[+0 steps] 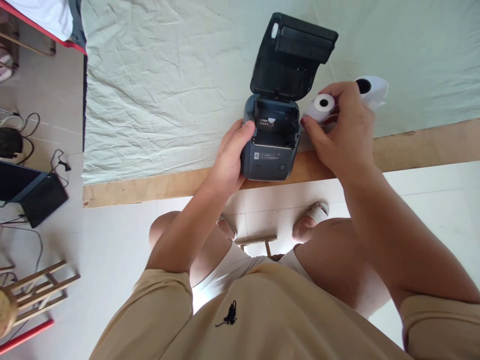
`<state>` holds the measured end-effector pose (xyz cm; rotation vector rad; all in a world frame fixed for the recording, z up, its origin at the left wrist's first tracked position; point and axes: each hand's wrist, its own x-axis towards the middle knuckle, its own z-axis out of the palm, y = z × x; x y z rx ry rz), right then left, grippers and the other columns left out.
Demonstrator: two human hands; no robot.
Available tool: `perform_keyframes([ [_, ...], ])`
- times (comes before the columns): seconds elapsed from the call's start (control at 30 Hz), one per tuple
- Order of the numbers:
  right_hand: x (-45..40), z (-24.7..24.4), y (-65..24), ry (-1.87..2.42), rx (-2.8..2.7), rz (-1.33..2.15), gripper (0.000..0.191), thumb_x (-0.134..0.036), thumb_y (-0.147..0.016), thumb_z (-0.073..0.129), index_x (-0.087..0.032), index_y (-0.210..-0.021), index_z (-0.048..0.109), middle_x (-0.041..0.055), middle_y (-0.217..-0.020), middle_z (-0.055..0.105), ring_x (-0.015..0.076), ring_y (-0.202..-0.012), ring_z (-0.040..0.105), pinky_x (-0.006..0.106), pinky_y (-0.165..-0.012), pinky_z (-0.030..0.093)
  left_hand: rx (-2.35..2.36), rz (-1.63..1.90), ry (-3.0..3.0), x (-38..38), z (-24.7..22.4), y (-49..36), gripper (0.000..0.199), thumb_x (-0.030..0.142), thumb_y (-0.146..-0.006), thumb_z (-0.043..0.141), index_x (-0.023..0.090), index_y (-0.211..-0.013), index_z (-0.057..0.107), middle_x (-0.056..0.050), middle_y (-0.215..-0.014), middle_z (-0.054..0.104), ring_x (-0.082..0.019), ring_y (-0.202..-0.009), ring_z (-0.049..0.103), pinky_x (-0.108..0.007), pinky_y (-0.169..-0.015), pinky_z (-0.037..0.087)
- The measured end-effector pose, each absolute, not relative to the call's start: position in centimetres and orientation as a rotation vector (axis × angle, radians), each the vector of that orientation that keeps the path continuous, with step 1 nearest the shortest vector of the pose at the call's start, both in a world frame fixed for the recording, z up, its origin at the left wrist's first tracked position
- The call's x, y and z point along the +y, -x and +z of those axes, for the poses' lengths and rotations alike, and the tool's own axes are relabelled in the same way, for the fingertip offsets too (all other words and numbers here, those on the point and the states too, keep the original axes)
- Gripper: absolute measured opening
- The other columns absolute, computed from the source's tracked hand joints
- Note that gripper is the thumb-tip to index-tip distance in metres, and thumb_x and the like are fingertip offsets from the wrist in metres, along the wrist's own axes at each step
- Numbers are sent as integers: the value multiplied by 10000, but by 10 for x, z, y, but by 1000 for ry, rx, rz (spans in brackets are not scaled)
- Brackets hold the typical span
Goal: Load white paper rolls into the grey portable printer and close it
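Note:
A dark portable label printer (268,167) has its lid (296,57) swung up, baring the paper compartment. My left hand (233,155) grips the printer by its left side, thumb on the compartment's rim. To the right of the printer, my right hand (347,127) pinches a small white paper roll (317,111) with a dark core hole between thumb and fingers. Behind that hand lies a second white paper roll (376,90) with a wider black core, partly covered by the fingers.
A pale green cloth (161,95) covers the table, with its wooden edge (180,189) showing along the front. On the floor at left are a wooden stool (41,290), a black box-like device (44,199) and several cables. A red-edged surface stands at upper left.

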<state>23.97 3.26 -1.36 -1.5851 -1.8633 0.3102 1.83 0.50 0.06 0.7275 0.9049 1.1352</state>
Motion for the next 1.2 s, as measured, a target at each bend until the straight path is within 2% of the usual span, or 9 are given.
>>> perform_keyframes([
  [0.1,25,-5,-239,1614,-1933,228,488,-317,-880,740,-284,-1330,553,79,-1131,766,310,-978,751,549,-911,616,906,1127,-723,4,1,-18,279,457,-1043,534,233,-977,686,-19,-875,717,-247,-1018,813,-376,-838,677],
  [0.27,20,16,-262,1294,-1827,-176,299,-333,-1033,595,-362,-1322,668,43,-1237,728,295,-1196,715,506,-1010,601,863,1129,-729,2,0,-18,305,449,-1064,502,232,-1008,709,-17,-871,691,-201,-851,772,-367,-773,634],
  [0.4,42,0,-289,1363,-1779,-95,600,-307,-788,851,-311,-1364,682,111,-1291,703,368,-1218,685,545,-998,575,856,1147,-724,3,-4,-17,268,448,-1048,551,240,-976,704,-12,-890,698,-180,-859,768,-328,-758,631],
  [0.5,54,-12,-296,1571,-1704,74,574,-213,-737,889,-329,-1268,704,94,-1239,731,327,-1114,689,518,-992,550,912,1138,-755,4,-5,-18,297,517,-1031,589,246,-931,661,-12,-849,688,-221,-931,800,-356,-798,659],
  [0.6,50,-3,-289,1439,-1620,96,598,-186,-730,876,-343,-1269,671,40,-1279,705,270,-1045,670,477,-965,529,927,1128,-763,5,-5,-18,291,525,-1020,600,250,-963,675,-14,-879,727,-242,-1040,809,-352,-826,683],
  [0.73,27,29,-255,983,-1604,53,344,-266,-812,804,-303,-1129,676,29,-1069,647,234,-1014,646,396,-858,517,905,1136,-760,4,-4,-17,280,500,-1037,579,250,-993,698,-8,-898,739,-218,-1003,810,-318,-779,677],
  [0.8,16,40,-232,1035,-1789,164,271,-277,-885,768,-320,-1135,674,10,-1061,707,215,-956,696,386,-825,537,909,1142,-774,4,-3,-17,306,525,-1045,579,247,-971,682,-8,-879,724,-216,-1005,812,-317,-792,675],
  [0.97,13,34,-195,1304,-1953,34,219,-260,-902,707,-329,-1108,683,12,-1058,816,256,-918,748,433,-803,538,912,1157,-807,3,-2,-17,282,496,-1047,590,241,-986,692,-7,-870,721,-221,-1082,810,-328,-863,672],
  [1.2,20,27,-196,1252,-2006,18,137,-170,-881,662,-294,-839,623,-2,-972,837,269,-866,744,467,-764,485,888,1149,-791,3,0,-18,306,516,-1032,597,227,-1036,700,-26,-908,706,-233,-1045,790,-367,-881,647],
])
